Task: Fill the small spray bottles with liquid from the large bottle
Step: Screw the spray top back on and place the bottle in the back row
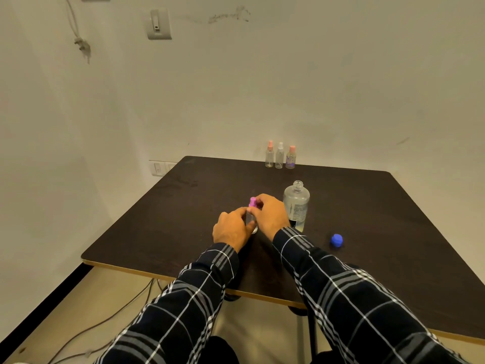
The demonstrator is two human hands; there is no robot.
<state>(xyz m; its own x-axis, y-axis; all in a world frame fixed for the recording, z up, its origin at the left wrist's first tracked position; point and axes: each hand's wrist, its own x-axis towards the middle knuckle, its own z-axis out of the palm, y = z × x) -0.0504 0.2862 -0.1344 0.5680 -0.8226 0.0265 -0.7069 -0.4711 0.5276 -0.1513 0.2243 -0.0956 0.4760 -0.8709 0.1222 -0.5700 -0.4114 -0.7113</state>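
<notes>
A small clear spray bottle with a purple spray top [252, 202] stands on the dark table [162, 219], mostly hidden between my hands. My left hand [232, 228] wraps its body. My right hand [270, 215] pinches the purple top with its fingertips. Just right of my right hand the large clear bottle [296, 204] stands upright and uncapped, with a low level of liquid. Its blue cap [336, 240] lies on the table to the right. Three small spray bottles [280, 156] stand in a row at the table's far edge, two with pink tops and one with a white top.
The table's far edge runs close to a cream wall. Wall sockets [161, 168] sit by its far left corner. Cables [118, 311] trail over the floor beneath the table's near left edge.
</notes>
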